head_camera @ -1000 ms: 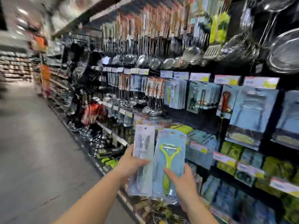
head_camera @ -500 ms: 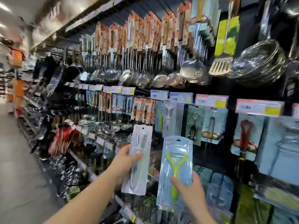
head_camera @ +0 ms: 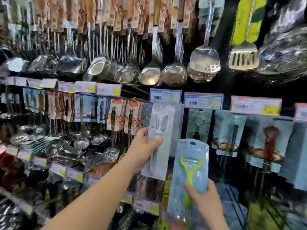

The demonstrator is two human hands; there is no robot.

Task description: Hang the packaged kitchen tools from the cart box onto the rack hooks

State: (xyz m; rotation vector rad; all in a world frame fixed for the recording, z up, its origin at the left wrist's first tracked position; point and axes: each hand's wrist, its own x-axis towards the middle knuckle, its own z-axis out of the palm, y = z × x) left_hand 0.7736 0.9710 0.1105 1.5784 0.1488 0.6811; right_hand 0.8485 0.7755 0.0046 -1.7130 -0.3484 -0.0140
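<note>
Seemingly upright, both peeler packs (head_camera: 189, 173).

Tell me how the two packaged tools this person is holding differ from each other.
The white pack, gripped by the left hand, is narrow and pale, with a whitish tool inside; the blue pack, held by the right hand, is wider and shows a bright green Y-shaped peeler. The white pack is raised up near the price tags; the blue pack sits lower. Both are flat carded packs held upright facing the rack.
</note>
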